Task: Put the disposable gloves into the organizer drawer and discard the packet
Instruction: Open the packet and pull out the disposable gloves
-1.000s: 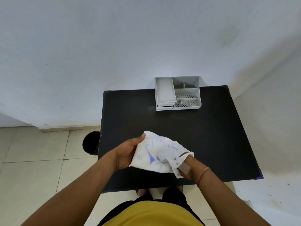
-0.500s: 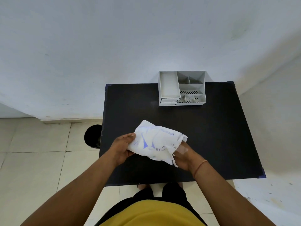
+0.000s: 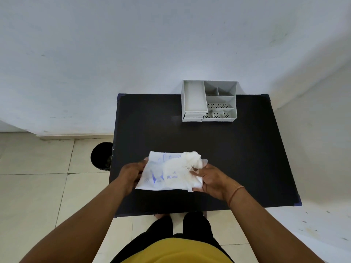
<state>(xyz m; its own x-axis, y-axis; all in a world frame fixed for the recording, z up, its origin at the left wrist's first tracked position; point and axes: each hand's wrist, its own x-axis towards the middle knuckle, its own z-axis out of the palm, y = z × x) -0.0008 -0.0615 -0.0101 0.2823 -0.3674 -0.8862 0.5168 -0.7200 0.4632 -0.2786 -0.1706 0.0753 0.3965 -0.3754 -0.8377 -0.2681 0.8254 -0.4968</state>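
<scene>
A white plastic packet (image 3: 167,173) with blue print is held over the near part of the black table (image 3: 247,158). My left hand (image 3: 131,174) grips its left edge. My right hand (image 3: 210,177) holds its right end, where crumpled clear disposable gloves (image 3: 193,161) bulge out of the opening. The grey organizer (image 3: 220,101) stands at the table's far edge against the wall, with two small drawers (image 3: 193,117) at its front left; both look closed.
A black round bin (image 3: 100,158) stands on the tiled floor just left of the table. A white wall runs behind the table and another rises on the right. My legs are at the table's near edge.
The packet has been turned flatter and lifted slightly away from me. My right hand has shifted from under the packet's corner to its right end, where gloves now bulge out.
</scene>
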